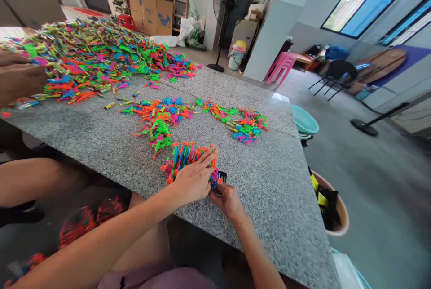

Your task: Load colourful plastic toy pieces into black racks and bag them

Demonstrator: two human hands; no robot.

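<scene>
A packed row of small bright plastic toys (183, 156), several with round orange cup-like ends, lies at the table's near edge. Across the top of this row rests my left hand (192, 180), its fingers stretched out flat. My right hand (229, 201) is at the row's right end, with thumb and fingers closed together. Just beyond those fingers a small black slotted piece (222, 175) shows beside the toys. What my right fingers pinch, if anything, is hidden.
Loose toys form a small pile (161, 120) and another pile (247, 122) on the speckled stone table (276, 190). A large heap (101, 51) covers the far left. Another person's hand (20, 77) is beside it. A tub (336, 208) stands off the right edge.
</scene>
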